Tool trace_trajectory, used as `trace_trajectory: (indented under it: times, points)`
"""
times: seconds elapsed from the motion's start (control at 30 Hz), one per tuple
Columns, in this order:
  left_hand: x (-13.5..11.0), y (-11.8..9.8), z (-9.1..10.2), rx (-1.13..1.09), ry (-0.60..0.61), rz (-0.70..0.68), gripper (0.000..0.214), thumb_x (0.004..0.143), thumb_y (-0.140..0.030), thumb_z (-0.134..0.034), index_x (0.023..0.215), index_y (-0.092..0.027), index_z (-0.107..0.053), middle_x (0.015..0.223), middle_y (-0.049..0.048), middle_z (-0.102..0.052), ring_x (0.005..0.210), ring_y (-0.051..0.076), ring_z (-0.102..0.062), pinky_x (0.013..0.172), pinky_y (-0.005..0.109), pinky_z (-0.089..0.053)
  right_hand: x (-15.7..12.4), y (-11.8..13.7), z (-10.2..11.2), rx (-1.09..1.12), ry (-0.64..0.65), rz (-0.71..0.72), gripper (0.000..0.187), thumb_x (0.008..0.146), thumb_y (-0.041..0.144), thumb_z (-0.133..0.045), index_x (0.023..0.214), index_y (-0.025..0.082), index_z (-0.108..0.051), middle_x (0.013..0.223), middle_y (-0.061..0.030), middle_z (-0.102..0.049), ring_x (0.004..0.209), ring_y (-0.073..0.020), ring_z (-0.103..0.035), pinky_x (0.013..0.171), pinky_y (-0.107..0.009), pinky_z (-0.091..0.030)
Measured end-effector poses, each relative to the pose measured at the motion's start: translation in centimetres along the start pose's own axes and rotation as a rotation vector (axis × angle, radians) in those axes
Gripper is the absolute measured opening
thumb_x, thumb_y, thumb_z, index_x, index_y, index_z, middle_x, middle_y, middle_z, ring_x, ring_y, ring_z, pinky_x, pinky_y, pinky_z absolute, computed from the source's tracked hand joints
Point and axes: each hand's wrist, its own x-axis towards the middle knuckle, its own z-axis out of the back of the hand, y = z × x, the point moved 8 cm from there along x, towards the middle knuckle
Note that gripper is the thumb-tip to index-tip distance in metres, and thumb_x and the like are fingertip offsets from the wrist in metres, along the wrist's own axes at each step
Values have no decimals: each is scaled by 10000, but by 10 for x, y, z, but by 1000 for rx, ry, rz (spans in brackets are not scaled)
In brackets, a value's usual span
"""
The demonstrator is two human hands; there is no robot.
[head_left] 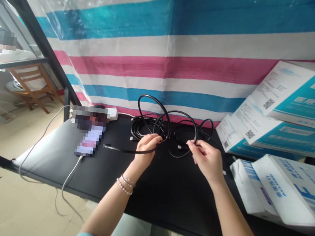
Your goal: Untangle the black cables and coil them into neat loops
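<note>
A black cable (pixel 156 99) runs between my two hands, looping up above them. My left hand (pixel 146 147), with bracelets at the wrist, is closed around the cable; a free end sticks out to the left over the table. Its fingers are partly turned away from view. My right hand (pixel 206 156) pinches the same cable between thumb and forefinger, to the right. Behind my left hand lies a coiled bundle of black cable (pixel 137 128) on the black table (pixel 171 196). More thin black loops rest behind my right hand.
White and teal boxes (pixel 290 130) are stacked at the right, with white cartons (pixel 286 191) in front. At the left lie a phone (pixel 90 140) with a charging cord (pixel 71 176) and a white power strip (pixel 112 114). A striped sheet (pixel 165 57) hangs behind. Beyond the frame stands a wooden chair (pixel 32 79).
</note>
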Motion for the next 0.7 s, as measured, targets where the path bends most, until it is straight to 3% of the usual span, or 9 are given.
trace_trajectory:
  times: [0.13, 0.3, 0.47, 0.7]
  points:
    - [-1, -6, -10, 8, 82, 4, 249, 828, -58, -410, 914, -171, -615, 859, 59, -615, 760, 120, -559, 672, 241, -465, -3, 2, -12, 373, 165, -83, 277, 796, 428, -562, 851, 161, -611, 550, 8, -561, 401, -100, -507, 377, -213, -345]
    - [-5, -17, -20, 63, 156, -40, 218, 826, -87, -443, 906, -184, -621, 876, 56, -587, 752, 129, -514, 665, 255, -439, -6, 15, -20, 505, 238, 9, 190, 807, 369, -571, 866, 189, -581, 861, -39, -608, 502, -113, -609, 417, -222, -410]
    - [-5, -22, -24, 58, 189, -43, 157, 827, -152, -495, 927, -186, -612, 863, 53, -568, 733, 126, -499, 662, 259, -425, -12, 24, -26, 567, 274, 85, 145, 850, 331, -522, 905, 205, -566, 707, 2, -593, 456, -103, -573, 452, -240, -439]
    - [-2, -29, -23, 81, 226, -75, 177, 849, -210, -469, 950, -171, -609, 817, 51, -556, 692, 115, -499, 622, 244, -418, -20, 33, -41, 606, 411, 139, 166, 850, 341, -518, 871, 193, -591, 663, -1, -566, 466, -101, -519, 483, -263, -446]
